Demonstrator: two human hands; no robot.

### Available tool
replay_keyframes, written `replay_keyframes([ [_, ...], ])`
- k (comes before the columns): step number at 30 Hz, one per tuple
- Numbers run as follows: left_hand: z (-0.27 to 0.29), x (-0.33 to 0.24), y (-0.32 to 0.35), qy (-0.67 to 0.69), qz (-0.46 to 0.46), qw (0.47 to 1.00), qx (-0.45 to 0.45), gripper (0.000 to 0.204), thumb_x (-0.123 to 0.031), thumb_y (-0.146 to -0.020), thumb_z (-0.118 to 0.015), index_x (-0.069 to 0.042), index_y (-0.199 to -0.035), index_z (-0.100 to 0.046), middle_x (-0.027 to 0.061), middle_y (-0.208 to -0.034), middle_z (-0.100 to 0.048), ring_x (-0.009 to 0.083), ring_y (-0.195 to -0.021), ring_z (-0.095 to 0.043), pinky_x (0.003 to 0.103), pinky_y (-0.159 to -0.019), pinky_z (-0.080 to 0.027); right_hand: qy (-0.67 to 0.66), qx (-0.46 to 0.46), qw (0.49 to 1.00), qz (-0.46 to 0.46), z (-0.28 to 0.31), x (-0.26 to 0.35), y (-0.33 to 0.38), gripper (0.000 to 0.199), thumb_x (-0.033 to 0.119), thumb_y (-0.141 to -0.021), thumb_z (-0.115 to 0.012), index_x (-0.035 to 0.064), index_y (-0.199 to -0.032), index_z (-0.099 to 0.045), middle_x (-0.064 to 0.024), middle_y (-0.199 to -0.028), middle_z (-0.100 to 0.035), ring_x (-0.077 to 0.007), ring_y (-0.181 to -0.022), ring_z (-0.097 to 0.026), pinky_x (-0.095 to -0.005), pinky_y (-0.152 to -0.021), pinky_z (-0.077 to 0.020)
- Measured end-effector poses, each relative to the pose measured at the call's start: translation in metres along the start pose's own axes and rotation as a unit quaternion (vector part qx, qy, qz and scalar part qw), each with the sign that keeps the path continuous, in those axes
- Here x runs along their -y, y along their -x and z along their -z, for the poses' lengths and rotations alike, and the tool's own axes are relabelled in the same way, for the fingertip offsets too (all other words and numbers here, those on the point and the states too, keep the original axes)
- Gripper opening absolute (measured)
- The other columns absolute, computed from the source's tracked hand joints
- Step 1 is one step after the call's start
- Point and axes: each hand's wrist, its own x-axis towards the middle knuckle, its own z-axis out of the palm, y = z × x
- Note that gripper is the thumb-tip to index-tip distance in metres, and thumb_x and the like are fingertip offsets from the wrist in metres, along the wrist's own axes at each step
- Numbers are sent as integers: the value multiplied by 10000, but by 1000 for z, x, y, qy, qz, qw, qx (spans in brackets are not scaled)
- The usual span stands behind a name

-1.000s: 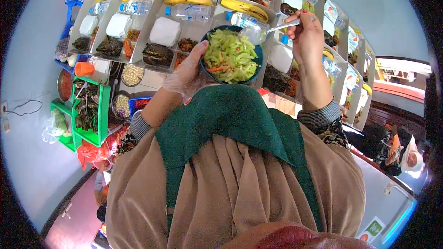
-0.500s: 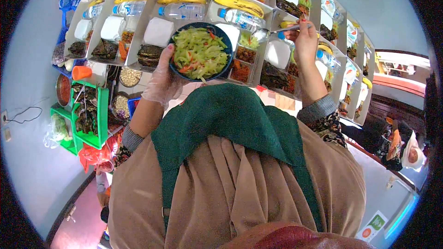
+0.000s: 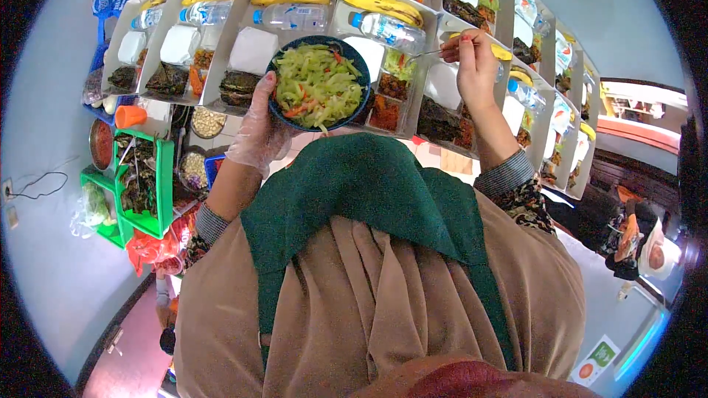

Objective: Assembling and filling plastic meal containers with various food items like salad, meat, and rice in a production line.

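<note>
Left grip [image 3: 262, 124]: covered by a clear plastic glove [image 3: 247, 146]; clenched around the left side of the dark blue bowl [image 3: 364, 96], thumb laid at the rim; the fingers underneath are hidden.
Bowl: supported mouth up, just right of and beyond the left grip; well apart from the right grip.
Bowl contents: shredded green vegetable [image 3: 317, 81] with orange-red strips, heaped up near the rim.
Right grip [image 3: 477, 66]: bare; a metal spoon [image 3: 431, 52] is grasped by its handle between thumb and fingers.
Spoon: pointed leftward from the right grip, its head above or in a small green portion [image 3: 399, 66]; contact cannot be told.
Box between grips: white carton [image 3: 419, 93]; a banana [image 3: 382, 7] and a water bottle [image 3: 387, 31] are set beyond the green portion, while brown food [image 3: 392, 86] and orange-red food [image 3: 383, 113] are set nearer the body.
Below right grip: a dark leaf-wrapped parcel [image 3: 439, 121] is seen in the next box, nearer the body and to the left.
Left of left grip: a green crate [image 3: 167, 184] and an orange cup [image 3: 130, 116] are noted, well apart.
</note>
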Motion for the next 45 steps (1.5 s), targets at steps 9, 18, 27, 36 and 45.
replay_keyframes([
  [9,4,1,-2,19,8,1000,6,635,-510,-865,-509,-68,-1301,-379,136,-1253,-501,265,-1118,-533,442,-898,-489,6,-16,997,-76,15,-1,-15,256,211,-989,-318,19,-1016,-487,-113,-796,-649,-104,-568,-556,-237,-514,-444],
  [18,2,3,-2,11,-2,1000,8,637,-491,-858,-533,-49,-1291,-384,138,-1244,-505,264,-1101,-546,425,-882,-505,-22,48,993,-109,16,-10,-23,236,224,-991,-337,44,-967,-488,-99,-807,-659,-95,-556,-546,-232,-514,-453],
  [27,3,5,-2,26,16,999,27,670,-504,-839,-556,-46,-1296,-381,145,-1261,-492,275,-1127,-526,441,-928,-469,9,102,991,-85,10,-18,-27,242,227,-992,-338,45,-935,-486,-76,-775,-650,-85,-548,-530,-218,-515,-441],
  [36,4,8,-1,27,9,999,16,655,-504,-848,-543,-52,-1296,-387,141,-1265,-493,269,-1125,-528,433,-926,-471,-13,120,988,-91,4,-17,-30,229,214,-991,-338,43,-924,-475,-73,-762,-637,-90,-541,-518,-213,-513,-437],
  [45,2,8,-1,21,7,999,25,659,-516,-852,-526,-51,-1296,-385,136,-1258,-499,268,-1119,-533,438,-918,-475,11,126,989,-80,6,-13,-37,223,215,-989,-352,41,-939,-482,-59,-761,-636,-87,-556,-518,-212,-519,-438],
])
